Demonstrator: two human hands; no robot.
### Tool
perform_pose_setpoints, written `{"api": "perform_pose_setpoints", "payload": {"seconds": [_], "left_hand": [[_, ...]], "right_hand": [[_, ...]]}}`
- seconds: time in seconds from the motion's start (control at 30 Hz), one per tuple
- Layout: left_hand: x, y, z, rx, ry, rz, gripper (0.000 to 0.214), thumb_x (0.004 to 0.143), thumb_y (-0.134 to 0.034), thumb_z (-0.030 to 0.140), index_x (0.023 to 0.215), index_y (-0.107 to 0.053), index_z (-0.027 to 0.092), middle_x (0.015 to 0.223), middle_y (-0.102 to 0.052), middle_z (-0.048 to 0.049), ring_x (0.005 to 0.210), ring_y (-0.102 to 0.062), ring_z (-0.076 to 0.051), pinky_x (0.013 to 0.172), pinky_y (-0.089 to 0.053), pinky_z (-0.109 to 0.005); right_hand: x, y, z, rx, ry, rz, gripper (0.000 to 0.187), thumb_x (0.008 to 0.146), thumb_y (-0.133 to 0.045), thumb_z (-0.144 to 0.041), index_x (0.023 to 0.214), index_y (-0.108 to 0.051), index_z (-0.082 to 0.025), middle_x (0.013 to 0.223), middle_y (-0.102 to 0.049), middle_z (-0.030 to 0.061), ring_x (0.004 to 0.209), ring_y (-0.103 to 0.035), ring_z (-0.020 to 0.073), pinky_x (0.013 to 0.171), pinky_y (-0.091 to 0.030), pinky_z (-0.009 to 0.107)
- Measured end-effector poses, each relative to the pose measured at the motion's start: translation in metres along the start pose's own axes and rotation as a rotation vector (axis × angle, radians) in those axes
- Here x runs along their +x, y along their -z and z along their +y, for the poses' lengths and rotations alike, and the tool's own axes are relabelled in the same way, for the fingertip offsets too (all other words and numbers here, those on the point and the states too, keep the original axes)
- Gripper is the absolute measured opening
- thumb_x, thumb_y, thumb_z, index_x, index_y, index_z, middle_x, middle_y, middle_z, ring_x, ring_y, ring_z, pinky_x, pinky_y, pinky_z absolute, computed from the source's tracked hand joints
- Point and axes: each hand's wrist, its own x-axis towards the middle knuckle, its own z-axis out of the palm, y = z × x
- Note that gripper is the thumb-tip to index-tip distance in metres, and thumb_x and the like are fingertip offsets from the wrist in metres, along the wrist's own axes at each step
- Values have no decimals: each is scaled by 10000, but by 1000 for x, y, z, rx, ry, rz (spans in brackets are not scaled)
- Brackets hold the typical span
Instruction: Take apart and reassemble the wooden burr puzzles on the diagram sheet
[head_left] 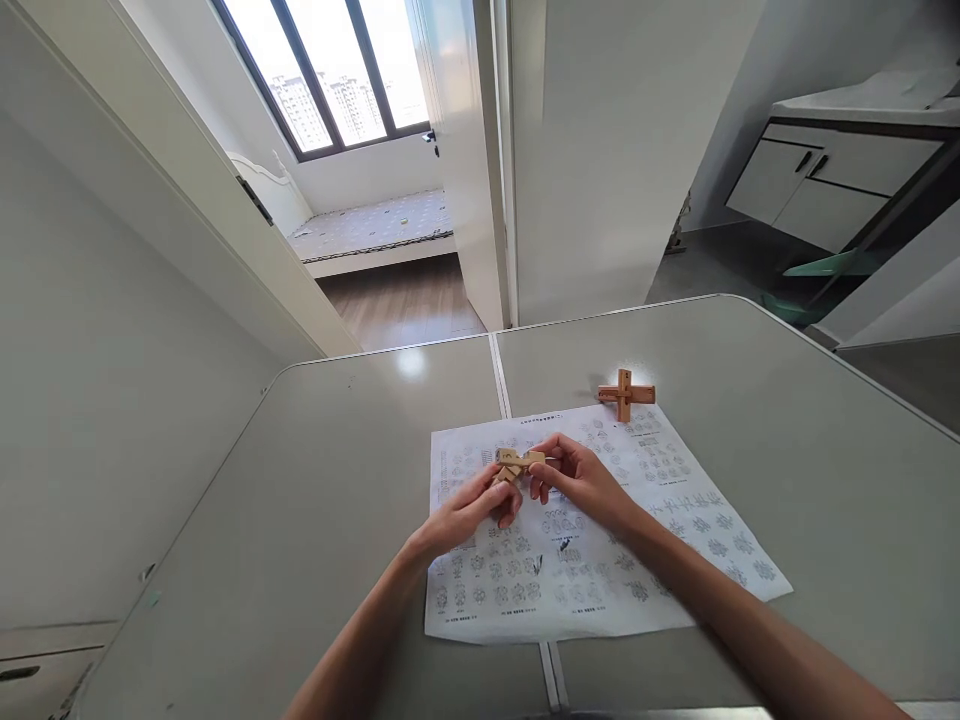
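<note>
Several light wooden puzzle pieces (517,462), partly fitted together, are held between both hands above a printed sheet. My left hand (476,507) is closed around the lower left of them, thumb on top and fingers curled underneath. From the right, my right hand (576,473) pinches the end of a notched wooden stick with thumb and forefinger. Fingers hide part of the pieces, so how they interlock cannot be made out fully. Beneath the hands lies the white instruction sheet (495,590), covered in small line drawings.
A reddish-brown wooden cross-shaped puzzle (625,394) stands at the sheet's far right corner. The grey-green table (360,470) has a pale seam (499,375) running through it and a raised rim. Beyond it are a wall, an open door (450,130) and a bed (375,230).
</note>
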Motion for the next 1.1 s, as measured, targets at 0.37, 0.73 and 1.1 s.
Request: {"api": "perform_pose_setpoints", "payload": {"seconds": [0.37,0.73,1.1], "left_hand": [[-2,-8,-8,27,-21,-142,605,1066,-565,433,1568,-278,251,1154,-707,-141,757,-727,-160,791,-554,-343],[-2,-4,-16,104,8,-2,620,1005,-651,483,1464,-356,189,961,-700,-73,700,-597,-127,638,-512,-256],[-4,-9,-5,146,-41,105,605,922,-766,439,1415,-496,215,910,-540,3,764,-499,-118,706,-451,-253]], "right_hand": [[-4,0,9,-156,65,-3,345,959,-709,-551,1024,-619,-224,804,-681,12,693,-639,176,669,-548,327],[-7,1,14,-342,111,-38,341,959,-703,-546,1065,-639,-228,926,-735,42,757,-689,193,705,-564,338],[-8,3,13,-437,210,-30,275,981,-692,-500,1038,-641,-235,884,-709,34,743,-656,188,665,-549,314]]}}
